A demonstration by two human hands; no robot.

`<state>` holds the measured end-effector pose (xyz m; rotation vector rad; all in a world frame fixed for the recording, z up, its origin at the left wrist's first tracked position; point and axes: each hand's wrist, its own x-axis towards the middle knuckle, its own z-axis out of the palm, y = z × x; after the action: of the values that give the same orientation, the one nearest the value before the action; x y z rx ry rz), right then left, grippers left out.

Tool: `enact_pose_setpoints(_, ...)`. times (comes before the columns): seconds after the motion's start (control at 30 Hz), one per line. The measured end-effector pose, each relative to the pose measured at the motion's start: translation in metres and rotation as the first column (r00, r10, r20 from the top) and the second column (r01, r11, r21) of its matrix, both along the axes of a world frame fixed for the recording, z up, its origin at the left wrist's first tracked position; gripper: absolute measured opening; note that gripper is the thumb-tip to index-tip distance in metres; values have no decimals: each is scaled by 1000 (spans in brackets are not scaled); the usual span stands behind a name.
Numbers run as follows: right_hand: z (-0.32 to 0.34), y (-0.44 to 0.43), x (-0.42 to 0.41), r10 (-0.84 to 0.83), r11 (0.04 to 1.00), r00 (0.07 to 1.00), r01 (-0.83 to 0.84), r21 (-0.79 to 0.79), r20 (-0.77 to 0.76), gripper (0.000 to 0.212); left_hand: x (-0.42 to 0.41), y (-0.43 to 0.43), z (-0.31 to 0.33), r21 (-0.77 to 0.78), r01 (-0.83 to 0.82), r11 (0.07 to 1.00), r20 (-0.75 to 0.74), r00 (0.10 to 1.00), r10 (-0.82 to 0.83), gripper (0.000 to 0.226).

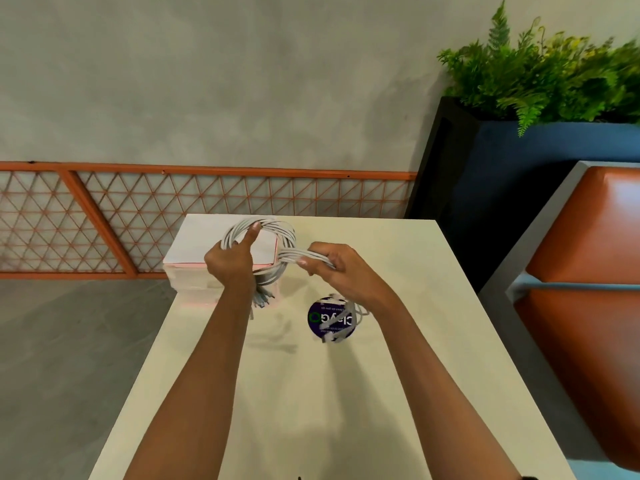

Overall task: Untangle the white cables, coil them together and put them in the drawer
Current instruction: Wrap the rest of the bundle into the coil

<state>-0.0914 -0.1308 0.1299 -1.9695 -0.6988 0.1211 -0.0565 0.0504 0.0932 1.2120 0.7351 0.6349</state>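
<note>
The white cables (281, 229) form a light, limp, springy coil held above the surface (398, 341), far centre. Left hand (230, 261) fingers clench the loop. Right hand (332, 270) fingers grasp the trailing strands. Grip across all turns, since loose ones probably spring apart.

The cables (281, 230) are white, bunched into a multi-strand loop held up in the air. The left hand (230, 259) grips one side, and the right hand (332, 268) grips the bundle running out sideways. Loose ends dangle under both hands. The drawer (194, 244), a small white box with pinkish edges, sits just behind the loop.
</note>
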Motion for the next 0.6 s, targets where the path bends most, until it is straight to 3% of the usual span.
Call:
enact_pose_setpoints(0.1,-8,-15,-2,9,1000,998,-9,-6,-58,29,2,2,3,-175,57,983,12,998,-56,52)
enact_pose_setpoints(0.2,-20,-29,3,-12,1000,991,10,-14,-131,28,1,-1,9,-247,131,960,21,991,-130,46)
enact_pose_setpoints(0.3,-34,-38,8,-37,997,979,23,-76,-199,26,-2,-8,12,-190,178,966,17,984,-178,42)
enact_pose_setpoints(0.43,-44,-32,12,-136,956,938,39,-291,-319,13,-9,-27,16,-44,160,986,99,983,-156,34)
enact_pose_setpoints(0.5,-38,-24,11,-184,927,892,19,-374,-412,47,-14,-38,17,98,121,988,94,987,-130,31)
enact_pose_setpoints(0.6,-29,-5,8,-181,982,827,120,-146,-532,76,-19,-50,14,276,84,957,95,989,-114,30)
